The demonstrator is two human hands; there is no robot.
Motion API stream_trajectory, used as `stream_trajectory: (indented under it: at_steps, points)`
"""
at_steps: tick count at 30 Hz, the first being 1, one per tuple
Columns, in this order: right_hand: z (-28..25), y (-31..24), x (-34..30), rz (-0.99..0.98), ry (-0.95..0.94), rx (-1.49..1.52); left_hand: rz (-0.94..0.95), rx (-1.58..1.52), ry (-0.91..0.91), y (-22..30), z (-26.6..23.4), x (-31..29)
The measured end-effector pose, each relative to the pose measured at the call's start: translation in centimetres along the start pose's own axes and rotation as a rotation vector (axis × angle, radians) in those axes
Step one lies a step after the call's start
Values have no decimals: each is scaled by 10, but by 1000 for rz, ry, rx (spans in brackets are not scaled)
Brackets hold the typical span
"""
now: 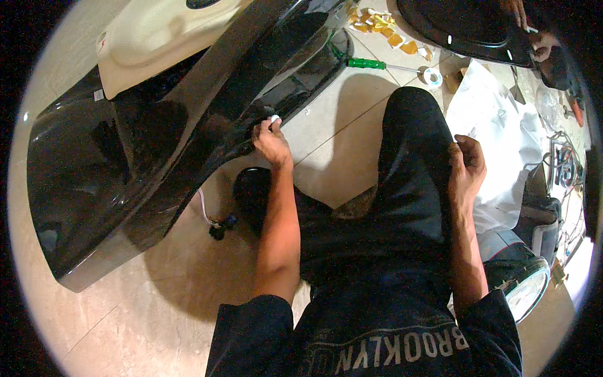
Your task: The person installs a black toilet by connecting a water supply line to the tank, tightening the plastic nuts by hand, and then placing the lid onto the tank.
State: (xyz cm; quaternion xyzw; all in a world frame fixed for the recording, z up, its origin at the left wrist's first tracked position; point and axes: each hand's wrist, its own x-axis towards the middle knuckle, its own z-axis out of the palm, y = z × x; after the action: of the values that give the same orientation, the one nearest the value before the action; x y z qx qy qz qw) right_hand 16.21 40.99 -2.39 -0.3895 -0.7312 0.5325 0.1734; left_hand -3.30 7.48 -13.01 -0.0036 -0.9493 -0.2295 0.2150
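A large, glossy black curved panel [207, 119], which looks like a vehicle body part, lies slantwise on the left. At its near edge, my left hand [272, 146] pinches a small white piece [275, 119] against the black surface. The fingers cover most of that piece, so its kind is not clear. My right hand [468, 164] is beside my right knee, next to a crumpled white sheet [487, 116]. Its fingers are curled in, and whatever is between them is hidden.
A beige moulded part [151, 47] rests against the panel. A green-handled screwdriver [366, 63], a tape roll [431, 77] and yellow scraps [377, 24] lie ahead. Another person's hand [541, 46] is at a black part [465, 31]. A wire connector [220, 227] lies beside my left leg.
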Motion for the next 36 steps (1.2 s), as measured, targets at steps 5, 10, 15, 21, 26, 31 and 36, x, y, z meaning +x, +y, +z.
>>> stream_trajectory:
  at_steps: [5, 10, 15, 21, 26, 31, 36]
  points:
    - [4, 0, 1, -50, -18, -66, 51, 306, -179, 5, -3, 17]
    - [13, -10, -5, -54, -105, -142, -489, 61, -389, -7, 4, 29]
    - [16, -9, -6, -4, -141, -215, -52, 248, -536, -22, 5, 23]
    - [21, -18, -3, 48, -168, -141, 54, 358, -583, -23, 7, 20]
    - [26, -18, 24, -59, -290, -67, 175, 286, -281, -33, -2, 16]
    - [97, -28, 136, -536, -469, -468, 134, -36, -131, -30, -14, 12]
    - [136, 47, 208, -857, -597, -944, 21, -276, -33, -7, -1, 5]
